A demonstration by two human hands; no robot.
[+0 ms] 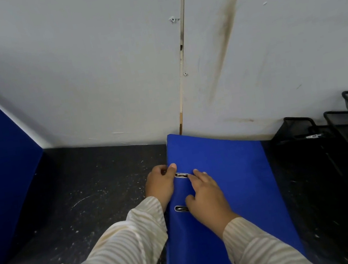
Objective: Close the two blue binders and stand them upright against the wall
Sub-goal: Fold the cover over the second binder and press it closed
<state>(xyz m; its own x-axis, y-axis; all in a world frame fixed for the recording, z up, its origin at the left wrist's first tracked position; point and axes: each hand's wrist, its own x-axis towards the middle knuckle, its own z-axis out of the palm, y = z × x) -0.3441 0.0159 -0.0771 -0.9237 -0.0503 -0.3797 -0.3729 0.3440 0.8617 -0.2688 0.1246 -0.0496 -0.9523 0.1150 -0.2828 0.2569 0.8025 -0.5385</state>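
Binder (233,168) closed, flat on counter (86,193), far end against wall (89,77) | I see left hand (160,184) curled round its spine, likely to tip it up | right hand (205,196) flat, fingers loosely straight, pressing cover shut.

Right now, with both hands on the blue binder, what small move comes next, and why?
Probably tip the blue binder up onto its edge toward the wall: it lies closed and flat, the left hand grips its left edge, the right hand rests on its cover.
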